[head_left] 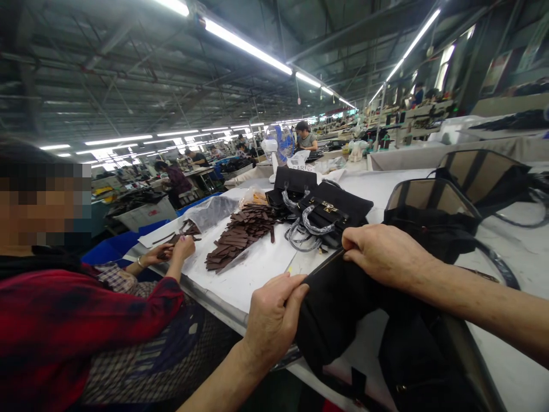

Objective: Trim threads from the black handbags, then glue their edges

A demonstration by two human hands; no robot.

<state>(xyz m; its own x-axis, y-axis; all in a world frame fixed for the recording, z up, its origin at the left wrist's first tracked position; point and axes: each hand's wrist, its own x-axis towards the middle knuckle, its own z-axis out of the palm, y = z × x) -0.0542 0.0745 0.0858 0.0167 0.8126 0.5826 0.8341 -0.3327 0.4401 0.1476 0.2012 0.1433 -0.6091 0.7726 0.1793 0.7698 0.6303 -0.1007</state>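
A black fabric bag [343,320] lies at the near edge of the white table [261,269], directly in front of me. My left hand [272,320] pinches its near left edge, fingers closed on the fabric. My right hand [384,254] grips the bag's upper rim, knuckles up, fingers curled over the edge. Both hands hold the same bag, about a hand's width apart.
A pile of dark brown leather strips [240,234] lies to the left. Finished black handbags [326,212] stand behind it. Tan and black bags [433,206] sit at the right. A co-worker in a red plaid sleeve [86,320] sits close on my left, hands [171,252] on small pieces.
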